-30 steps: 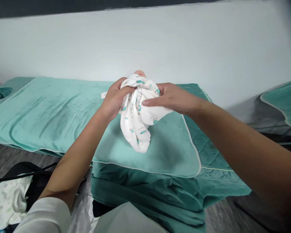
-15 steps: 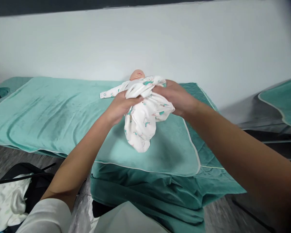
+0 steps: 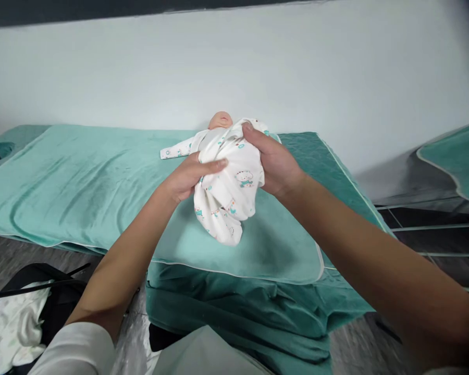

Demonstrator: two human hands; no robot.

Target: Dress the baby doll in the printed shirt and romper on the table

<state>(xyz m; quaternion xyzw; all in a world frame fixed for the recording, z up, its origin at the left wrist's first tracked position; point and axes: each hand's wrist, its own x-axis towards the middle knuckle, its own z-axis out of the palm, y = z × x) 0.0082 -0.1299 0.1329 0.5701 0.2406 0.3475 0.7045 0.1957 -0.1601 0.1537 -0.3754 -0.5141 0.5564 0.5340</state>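
Between both hands hangs a bunched piece of white baby clothing (image 3: 229, 190) printed with small green and orange figures. Its kind of garment cannot be made out in the folds. My left hand (image 3: 189, 177) grips its left side, thumb laid over the front. On the right side, my right hand (image 3: 271, 161) holds the gathered cloth, its thumb near the top edge. Behind the cloth a baby doll (image 3: 220, 120) lies on the green bed, its head toward the wall. One printed sleeve (image 3: 175, 151) stretches out to the left; the rest of the doll's body is mostly hidden.
A light green cover (image 3: 82, 182) spreads over the bed, with a pale-edged mat (image 3: 281, 255) under the cloth. The white wall (image 3: 234, 67) stands behind. At lower left, a white patterned cloth (image 3: 15, 328) lies on a black chair or bag. Metal bars (image 3: 437, 228) show at right.
My right hand has shifted its hold, its thumb now up at the cloth's top edge. The cloth's front has spread smoother, showing a larger printed figure. My left hand has moved slightly left.
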